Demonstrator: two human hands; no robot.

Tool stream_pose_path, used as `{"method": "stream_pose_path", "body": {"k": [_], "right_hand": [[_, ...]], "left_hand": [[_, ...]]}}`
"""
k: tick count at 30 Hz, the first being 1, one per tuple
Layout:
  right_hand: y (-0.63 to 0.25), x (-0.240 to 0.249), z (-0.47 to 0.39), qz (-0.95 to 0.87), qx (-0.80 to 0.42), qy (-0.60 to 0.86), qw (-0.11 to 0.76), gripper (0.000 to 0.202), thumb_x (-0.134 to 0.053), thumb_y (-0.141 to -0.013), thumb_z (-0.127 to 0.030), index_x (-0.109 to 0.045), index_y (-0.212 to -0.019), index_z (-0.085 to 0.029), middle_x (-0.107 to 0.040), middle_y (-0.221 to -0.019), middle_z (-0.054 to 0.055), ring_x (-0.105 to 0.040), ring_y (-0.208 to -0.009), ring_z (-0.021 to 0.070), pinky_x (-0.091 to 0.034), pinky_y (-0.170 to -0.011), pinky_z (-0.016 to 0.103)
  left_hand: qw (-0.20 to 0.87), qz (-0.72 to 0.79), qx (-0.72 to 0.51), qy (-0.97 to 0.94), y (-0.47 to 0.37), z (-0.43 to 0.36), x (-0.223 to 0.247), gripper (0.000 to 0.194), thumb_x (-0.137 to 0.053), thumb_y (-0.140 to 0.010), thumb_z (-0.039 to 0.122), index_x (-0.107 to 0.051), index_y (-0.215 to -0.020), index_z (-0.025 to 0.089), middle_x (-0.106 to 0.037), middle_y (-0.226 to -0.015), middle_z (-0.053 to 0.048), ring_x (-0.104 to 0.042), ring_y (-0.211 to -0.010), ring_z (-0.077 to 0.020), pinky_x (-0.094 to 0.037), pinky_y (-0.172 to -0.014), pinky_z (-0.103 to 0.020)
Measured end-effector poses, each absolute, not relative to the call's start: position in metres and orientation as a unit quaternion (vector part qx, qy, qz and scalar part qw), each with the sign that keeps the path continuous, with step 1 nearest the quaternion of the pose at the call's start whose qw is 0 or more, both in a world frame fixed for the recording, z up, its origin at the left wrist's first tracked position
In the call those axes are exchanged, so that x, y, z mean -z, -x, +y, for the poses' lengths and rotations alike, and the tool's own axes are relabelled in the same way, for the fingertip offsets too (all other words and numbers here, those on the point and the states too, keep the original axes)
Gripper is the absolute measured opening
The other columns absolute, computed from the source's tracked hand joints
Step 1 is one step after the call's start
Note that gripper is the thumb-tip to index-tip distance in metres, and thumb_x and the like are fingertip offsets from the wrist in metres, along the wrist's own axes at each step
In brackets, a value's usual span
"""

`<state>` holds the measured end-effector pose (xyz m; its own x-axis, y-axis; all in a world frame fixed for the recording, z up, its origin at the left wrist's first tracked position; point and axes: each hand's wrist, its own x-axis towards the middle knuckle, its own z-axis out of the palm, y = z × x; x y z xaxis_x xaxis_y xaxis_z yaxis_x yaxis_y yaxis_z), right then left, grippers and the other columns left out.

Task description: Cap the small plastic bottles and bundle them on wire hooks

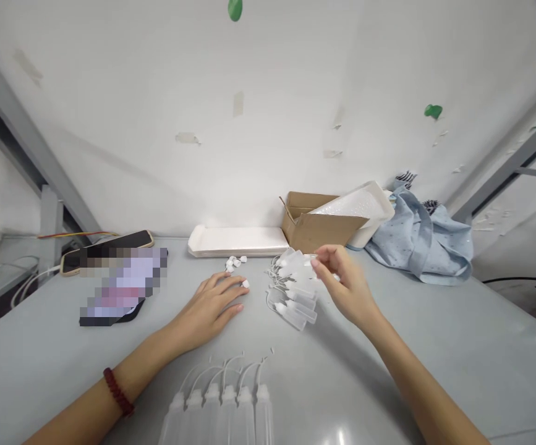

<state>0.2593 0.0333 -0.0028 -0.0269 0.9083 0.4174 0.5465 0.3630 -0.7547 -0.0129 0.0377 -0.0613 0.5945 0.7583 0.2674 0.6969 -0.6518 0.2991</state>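
My left hand (212,307) lies palm down on the grey table with its fingers spread. Its fingertips touch or nearly touch a small white cap (245,283), and several more caps (234,262) sit just beyond. Over a loose pile of small translucent plastic bottles (301,301) with thin white tubes, my right hand (344,281) has thumb and forefinger brought together. Something whitish shows at those fingertips, too blurred to name. Close to me, a row of larger translucent bottles (212,414) with curved thin tubes is cut off by the lower picture edge.
A flat white tray (240,240) and an open cardboard box (326,232) holding white foam stand against the wall. A light blue cloth bag (423,241) is at the back right. Two phones, one black (114,247) and one with a lit screen (126,284), lie left.
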Motion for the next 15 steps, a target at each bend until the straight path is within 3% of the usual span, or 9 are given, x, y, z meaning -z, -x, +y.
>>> {"method": "stream_pose_path", "body": {"k": [3,8,15], "right_hand": [[-0.25,-0.009,0.013,-0.74,-0.357,0.463,0.333,0.021,-0.049,-0.087,-0.034,-0.05,-0.073,-0.019,-0.05,-0.057,-0.003,-0.047,-0.052,0.0107,-0.037,-0.048,0.022],[-0.226,0.0,-0.015,-0.744,-0.54,0.394,0.017,0.038,-0.044,-0.088,-0.032,-0.047,-0.053,-0.017,-0.049,-0.047,-0.003,-0.044,-0.037,0.0067,-0.035,-0.038,0.018],[-0.209,0.015,-0.03,-0.738,-0.544,0.392,-0.078,0.043,-0.046,-0.086,-0.034,-0.045,-0.046,-0.017,-0.043,-0.037,-0.006,-0.04,-0.029,0.0039,-0.033,-0.033,0.013]], "left_hand": [[0.074,0.414,-0.198,-0.885,0.011,0.034,0.056,0.027,-0.046,-0.091,0.024,-0.057,-0.115,0.023,-0.054,-0.125,-0.007,-0.04,-0.118,-0.0269,-0.038,-0.098,-0.046],[0.071,0.425,-0.223,-0.875,0.008,0.027,0.049,0.019,-0.046,-0.09,0.02,-0.056,-0.107,0.022,-0.055,-0.12,-0.007,-0.045,-0.113,-0.025,-0.039,-0.095,-0.043],[0.098,0.433,-0.232,-0.865,0.006,0.026,0.053,0.008,-0.046,-0.086,0.014,-0.049,-0.092,0.02,-0.055,-0.108,-0.008,-0.048,-0.106,-0.0244,-0.042,-0.089,-0.042]]}}
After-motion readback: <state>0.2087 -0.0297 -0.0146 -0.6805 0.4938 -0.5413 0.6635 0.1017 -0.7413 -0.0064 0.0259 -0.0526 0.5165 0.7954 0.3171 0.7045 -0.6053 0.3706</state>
